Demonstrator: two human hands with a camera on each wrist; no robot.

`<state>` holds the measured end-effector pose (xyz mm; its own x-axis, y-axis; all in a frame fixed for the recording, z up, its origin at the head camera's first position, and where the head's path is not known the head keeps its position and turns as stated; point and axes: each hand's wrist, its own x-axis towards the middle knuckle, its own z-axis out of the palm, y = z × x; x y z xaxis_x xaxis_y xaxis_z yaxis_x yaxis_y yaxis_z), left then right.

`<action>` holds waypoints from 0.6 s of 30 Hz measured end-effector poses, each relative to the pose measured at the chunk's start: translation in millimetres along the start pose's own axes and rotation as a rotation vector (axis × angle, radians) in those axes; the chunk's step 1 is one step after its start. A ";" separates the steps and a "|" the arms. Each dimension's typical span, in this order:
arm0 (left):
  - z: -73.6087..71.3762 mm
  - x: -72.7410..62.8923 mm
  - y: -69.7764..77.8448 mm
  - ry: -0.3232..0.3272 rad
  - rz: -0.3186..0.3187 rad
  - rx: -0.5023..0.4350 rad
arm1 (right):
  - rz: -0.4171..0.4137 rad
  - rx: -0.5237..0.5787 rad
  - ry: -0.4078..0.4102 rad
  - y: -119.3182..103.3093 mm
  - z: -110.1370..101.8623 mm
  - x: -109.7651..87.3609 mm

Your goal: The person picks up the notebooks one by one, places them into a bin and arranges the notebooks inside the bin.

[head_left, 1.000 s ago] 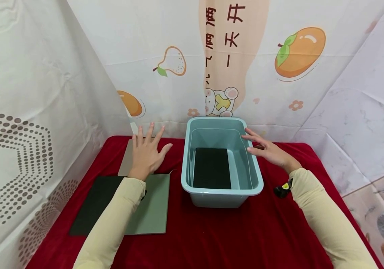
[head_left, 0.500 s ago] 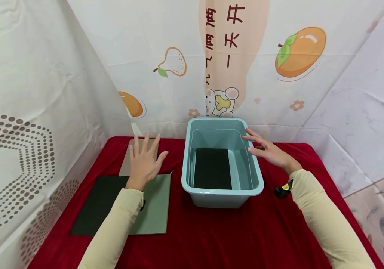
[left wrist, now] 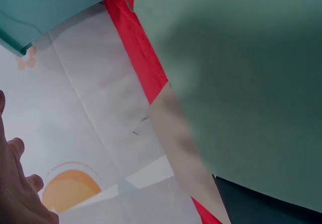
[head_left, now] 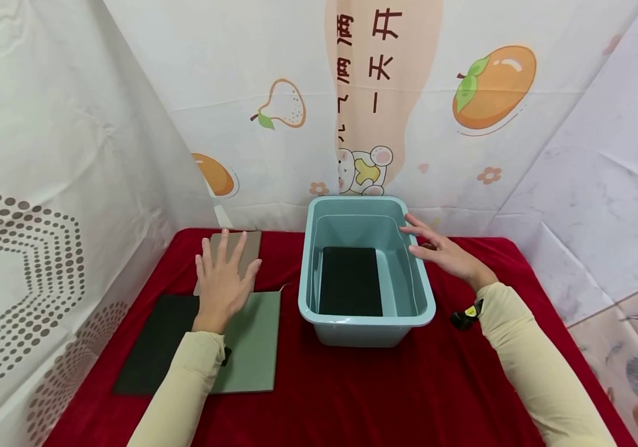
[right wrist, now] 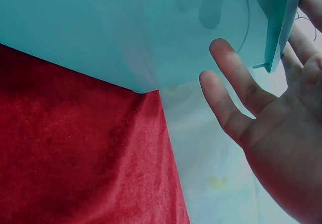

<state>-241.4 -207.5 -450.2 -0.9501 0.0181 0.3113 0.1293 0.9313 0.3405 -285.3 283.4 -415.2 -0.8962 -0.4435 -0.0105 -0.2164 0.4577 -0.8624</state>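
Observation:
My left hand (head_left: 220, 287) is held with spread, straight fingers over several flat, book-like covers and holds nothing. Beneath and around it are a green cover (head_left: 257, 347), a dark cover (head_left: 153, 341) and a beige one (head_left: 248, 251) farther back. The green cover (left wrist: 241, 83) fills much of the left wrist view, overlapping the beige one. My right hand (head_left: 448, 251) is at the right rim of a light blue plastic basin (head_left: 360, 335), fingers loosely extended; whether they touch it I cannot tell. A flat black rectangular thing (head_left: 350, 282) lies inside the basin.
A red velvet cloth (head_left: 363, 397) covers the table. Patterned white curtains (head_left: 291, 56) close off the back and both sides. The basin stands near the back edge, right of the covers. A black strap with a yellow mark (head_left: 466, 315) hangs at the right wrist.
My left hand has moved left and toward me, uncovering more of the beige cover. The right hand and the basin keep their places.

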 end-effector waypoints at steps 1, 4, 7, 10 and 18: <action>-1.3 -1.2 -0.7 0.008 -0.004 -0.004 | 0.003 -0.001 0.000 0.0 0.3 0.2; -4.5 -5.1 -2.5 0.007 -0.023 -0.005 | 0.002 -0.016 0.002 -0.7 0.6 0.5; -4.9 -10.1 -2.3 -0.005 -0.051 -0.006 | -0.008 -0.013 -0.005 -0.5 0.1 0.6; -3.3 -16.4 -1.7 -0.015 -0.091 -0.015 | -0.020 0.001 -0.008 0.9 -0.1 1.1; 6.6 -33.9 -1.3 -0.044 -0.150 -0.040 | -0.016 -0.016 -0.017 0.9 -1.7 0.5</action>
<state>-211.2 -206.9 -467.0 -0.9711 -0.1033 0.2152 -0.0048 0.9097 0.4152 -286.6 284.9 -415.1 -0.8858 -0.4641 -0.0052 -0.2373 0.4625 -0.8543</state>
